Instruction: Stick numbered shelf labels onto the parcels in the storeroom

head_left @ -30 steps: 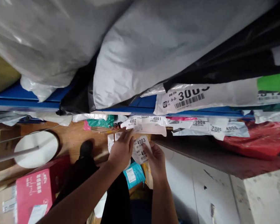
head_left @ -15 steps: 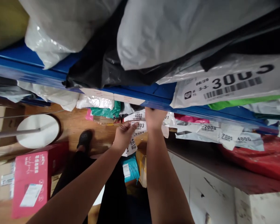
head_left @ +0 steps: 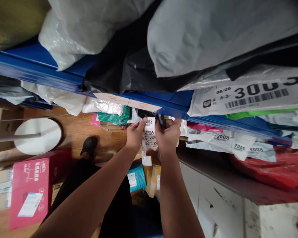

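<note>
A strip of white number labels (head_left: pixel 149 133), printed 4004 among others, hangs below the shelf edge with its lower end curling down. My left hand (head_left: pixel 135 134) pinches its upper left edge between thumb and fingers. My right hand (head_left: pixel 168 135) is closed at the strip's right edge, its thumb against the top label; its other fingertips are partly hidden. Just behind the hands lies a black plastic parcel (head_left: pixel 161 119). Left of it are a green parcel (head_left: pixel 114 117) and a silvery white parcel (head_left: pixel 103 106).
A blue shelf edge (head_left: pixel 173 110) crosses above my hands, with a large white parcel (head_left: pixel 248 92) marked 3003 on it. Label-bearing parcels (head_left: pixel 220 137) lie at right. Below are a teal parcel (head_left: pixel 136 178), a pink box (head_left: pixel 29 191) and a round white disc (head_left: pixel 37 136).
My right hand has drawn back from under the shelf to the strip. My left hand has risen slightly with the strip, which now hangs straighter. The 4002 label no longer shows.
</note>
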Demonstrator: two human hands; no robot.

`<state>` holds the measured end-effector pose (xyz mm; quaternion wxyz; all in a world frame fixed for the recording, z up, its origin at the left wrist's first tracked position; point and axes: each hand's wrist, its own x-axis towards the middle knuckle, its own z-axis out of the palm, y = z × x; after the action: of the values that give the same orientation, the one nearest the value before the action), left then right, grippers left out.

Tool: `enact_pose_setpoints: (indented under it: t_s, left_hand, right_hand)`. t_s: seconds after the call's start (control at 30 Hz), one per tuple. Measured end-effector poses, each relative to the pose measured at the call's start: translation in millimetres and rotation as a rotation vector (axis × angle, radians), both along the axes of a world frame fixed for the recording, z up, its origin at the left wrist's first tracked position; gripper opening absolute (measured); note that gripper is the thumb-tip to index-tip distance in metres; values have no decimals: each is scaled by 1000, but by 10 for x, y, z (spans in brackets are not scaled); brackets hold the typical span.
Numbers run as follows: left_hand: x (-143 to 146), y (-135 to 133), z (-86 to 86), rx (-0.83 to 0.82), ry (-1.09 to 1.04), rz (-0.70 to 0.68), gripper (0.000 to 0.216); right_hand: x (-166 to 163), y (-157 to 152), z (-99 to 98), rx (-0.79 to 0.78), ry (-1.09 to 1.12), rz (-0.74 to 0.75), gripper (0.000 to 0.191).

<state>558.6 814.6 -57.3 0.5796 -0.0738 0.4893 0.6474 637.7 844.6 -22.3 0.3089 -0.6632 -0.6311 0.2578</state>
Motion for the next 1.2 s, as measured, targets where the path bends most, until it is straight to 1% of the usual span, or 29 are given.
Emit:
enact_pose_setpoints:
  t_s: [0.03,0.1,0.17,0.2,0.27,0.4,0.47,0.53,0.6,0.63,0.7,0.77,0.83,0.93,1.0,1.1,1.17,1.2]
  left_hand:
    - [1,31,-22,-5,42,18,31]
    - [8,104,-53,2,160,68,27]
    - [21,185,-71,34,314,76,21]
    - [28,225,-76,52,385,59,18]
    - [35,294,-82,63,471,21,18]
    - [19,331,-59,37,554,3,24]
    - [9,280,-48,50,510,-7,26]
    - [11,201,-52,23,340,-66,28]
    - [21,128,-66,-48,194,-140,32]
    - [27,102,-70,-82,162,-158,35]
    - [32,66,-56,-115,155,-143,39]
    - [27,31,-15,-103,130,-128,41]
    - [8,-41,32,-76,98,-143,43]
    - [-38,-261,60,-91,76,-164,48]
    - [-77,-464,44,-111,61,-191,49]
    - [-145,-747,-3,-84,37,-234,44]
    - [-199,-855,-34,-45,55,-223,41]
    - [-228,-876,-47,-22,76,-210,40]
  right_hand:
    - [1,-6,-6,62,-31,52,38]
    - [7,-4,-4,155,-101,195,32]
    - [4,17,24,183,-167,303,25]
    - [-5,32,45,180,-186,325,25]
    - [-38,69,86,181,-211,317,23]
    - [-118,164,96,184,-294,197,15]
    - [-144,212,66,159,-290,129,12]
    - [-160,251,31,137,-255,70,11]
    - [-170,276,0,125,-220,18,12]
    - [-173,283,-14,123,-213,0,13]
    - [-171,293,-36,127,-224,-15,17]
    - [-159,300,-55,140,-242,-7,19]
    - [-139,307,-68,164,-249,14,21]
    - [-114,304,-81,207,-269,39,28]
    - [-103,290,-94,221,-277,74,31]
    - [-64,272,-143,216,-288,135,37]
    - [-7,273,-188,210,-292,151,40]
    - [25,274,-206,206,-282,156,38]
